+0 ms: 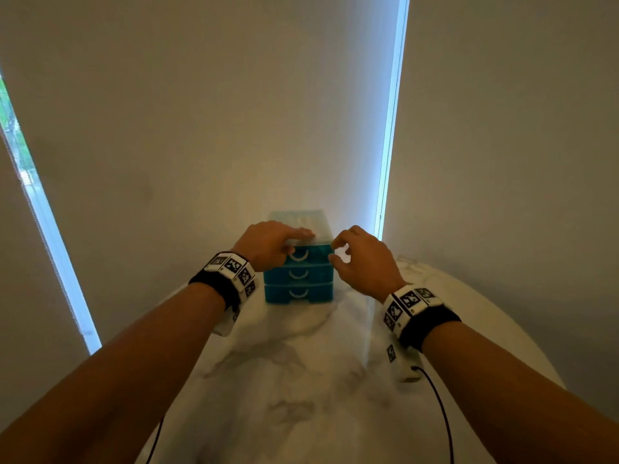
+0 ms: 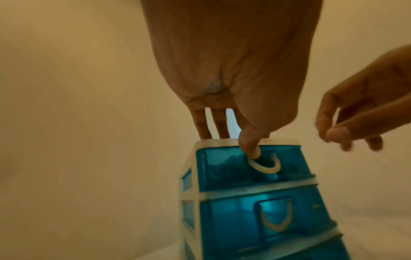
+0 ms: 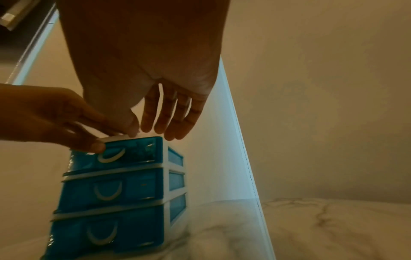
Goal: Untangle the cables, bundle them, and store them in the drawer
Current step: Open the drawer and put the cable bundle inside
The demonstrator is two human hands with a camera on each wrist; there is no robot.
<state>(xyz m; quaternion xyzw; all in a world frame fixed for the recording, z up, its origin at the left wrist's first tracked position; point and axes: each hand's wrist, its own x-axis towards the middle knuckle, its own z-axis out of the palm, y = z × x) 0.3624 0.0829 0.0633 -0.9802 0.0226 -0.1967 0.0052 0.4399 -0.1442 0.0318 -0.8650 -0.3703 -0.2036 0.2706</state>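
A person's left hand rests on a small blue three-drawer organizer that stands at the far end of a marble-patterned table, close to a pale roller blind. The fingers lie straight across the unit's white top and the thumb presses down at the white loop handle of the top drawer. That drawer appears pushed in flush with the frame, as do the two below it. Dark shapes show dimly through its tinted front; whether those are the bundled cables cannot be told, and no loose cable lies on the table in any view.

The right hand hovers just beside the organizer's upper right corner, fingers loosely curved and apart, thumb near the forefinger, holding nothing and seemingly not touching the unit.

The drawer slides along an axis running from the blind toward the person, so any pull must come straight back along the table. The handle sits directly beneath the left thumb, making the left hand the nearer one; the right is off to the side, placed to steady the light frame. Judged from the closed drawers and bare tabletop, the task looks at or near its end, with only a final press or release remaining
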